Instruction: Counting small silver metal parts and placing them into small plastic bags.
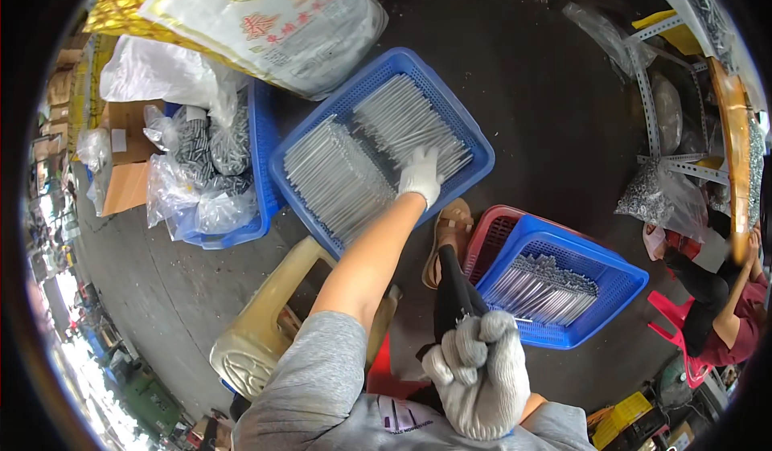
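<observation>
My left hand (pixel 420 174), in a white knit glove, reaches forward and lies flat on a pile of thin metal rods (pixel 346 174) in a large blue plastic basket (pixel 474 141) on the dark floor. Its fingers are spread over the rods near the basket's right side. My right hand (pixel 481 375), also gloved, is held close to my chest as a closed fist, and short metal rod ends (pixel 461 317) stick out above it. My leg in dark trousers and a tan sandal (pixel 450 234) lie between the two hands.
A second blue basket (pixel 619 278) of rods sits in a red basket (pixel 492 238) at right. A yellow stool (pixel 257 330) stands below left. Clear bags of metal parts (pixel 205 170) fill a blue crate, behind it a white sack (pixel 273 17). Another person (pixel 724 306) sits far right by a metal rack (pixel 667 121).
</observation>
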The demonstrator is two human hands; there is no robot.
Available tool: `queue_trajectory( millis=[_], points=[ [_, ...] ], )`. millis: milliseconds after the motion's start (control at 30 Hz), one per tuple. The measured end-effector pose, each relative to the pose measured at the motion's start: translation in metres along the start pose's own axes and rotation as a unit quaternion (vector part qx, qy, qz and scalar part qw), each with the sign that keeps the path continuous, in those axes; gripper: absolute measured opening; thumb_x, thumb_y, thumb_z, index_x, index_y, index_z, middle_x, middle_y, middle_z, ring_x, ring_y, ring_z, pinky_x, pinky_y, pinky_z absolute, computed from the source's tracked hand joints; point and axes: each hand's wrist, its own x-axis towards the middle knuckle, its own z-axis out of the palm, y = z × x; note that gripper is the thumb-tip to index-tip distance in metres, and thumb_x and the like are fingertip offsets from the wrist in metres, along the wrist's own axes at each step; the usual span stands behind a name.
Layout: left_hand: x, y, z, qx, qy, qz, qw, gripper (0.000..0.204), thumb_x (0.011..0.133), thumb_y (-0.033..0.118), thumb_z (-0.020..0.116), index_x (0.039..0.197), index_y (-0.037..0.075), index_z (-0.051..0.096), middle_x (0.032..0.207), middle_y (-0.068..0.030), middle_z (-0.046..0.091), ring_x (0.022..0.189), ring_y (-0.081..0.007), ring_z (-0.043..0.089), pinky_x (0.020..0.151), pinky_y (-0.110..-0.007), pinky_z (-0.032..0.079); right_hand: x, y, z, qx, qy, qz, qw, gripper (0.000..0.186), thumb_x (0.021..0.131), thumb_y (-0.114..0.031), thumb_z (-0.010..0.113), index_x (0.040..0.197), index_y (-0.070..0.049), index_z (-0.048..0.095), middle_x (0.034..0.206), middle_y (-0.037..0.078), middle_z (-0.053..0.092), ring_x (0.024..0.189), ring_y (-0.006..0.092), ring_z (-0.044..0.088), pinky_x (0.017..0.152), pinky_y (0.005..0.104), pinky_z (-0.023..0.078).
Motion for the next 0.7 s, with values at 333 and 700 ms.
queue_trajectory(
  millis=[333, 700],
  points=[
    [0.026, -0.019, 0.038, 0.19, 0.157, 0.087, 0.965, 0.093, 0.072, 0.035, 0.069, 0.148, 0.006, 0.023, 0.148, -0.0255, 0.026, 0.135, -0.044, 0.028, 0.111, -0.056, 0.024, 0.015, 0.004, -0.006, 0.023, -0.023, 0.0, 0.999, 0.016, 0.101, -0.024, 0.047, 0.104, -0.01, 0.055, 0.074, 0.003, 0.046, 0.059, 0.0111, 0.038, 0.059, 0.0269, 0.037],
    [0.107, -0.047, 0.001, 0.181, 0.145, -0.036, 0.972, 0.096, 0.075, 0.043, 0.068, 0.148, 0.002, 0.022, 0.149, -0.0218, 0.028, 0.135, -0.0409, 0.03, 0.112, -0.055, 0.021, 0.019, 0.011, -0.001, 0.022, 0.023, -0.001, 0.999, 0.015, 0.101, -0.022, 0.047, 0.096, -0.01, 0.055, 0.067, 0.002, 0.043, 0.054, 0.0118, 0.037, 0.053, 0.0273, 0.036]
  ],
)
